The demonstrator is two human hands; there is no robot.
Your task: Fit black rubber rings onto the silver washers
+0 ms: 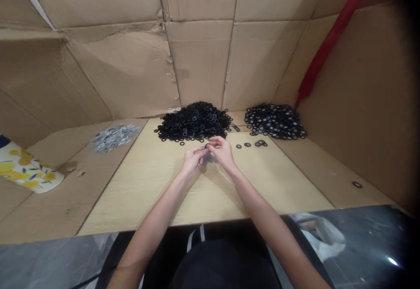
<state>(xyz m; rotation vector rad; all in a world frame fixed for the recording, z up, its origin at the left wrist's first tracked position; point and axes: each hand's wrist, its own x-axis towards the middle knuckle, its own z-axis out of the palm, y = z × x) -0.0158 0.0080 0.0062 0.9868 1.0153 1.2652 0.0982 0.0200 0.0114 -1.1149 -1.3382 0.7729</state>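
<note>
My left hand (pixel 192 156) and my right hand (pixel 222 150) meet above the pale wooden board (pixel 157 188), fingertips pinched together on a small black ring (pixel 207 146). More dark pieces show under my palms, too small to name. Just beyond my hands lies a big heap of plain black rings (pixel 194 121). To its right sits a second heap of black rings with pale centres (pixel 274 121). A few loose rings (pixel 256 143) lie between that heap and my right hand.
A pile of grey metal discs (pixel 112 137) lies at the left. Cardboard walls (pixel 200 57) close in the back and sides. A yellow-patterned cloth (pixel 24 170) is at far left, one stray ring (pixel 356 185) and a white plastic bag (pixel 320 230) at right.
</note>
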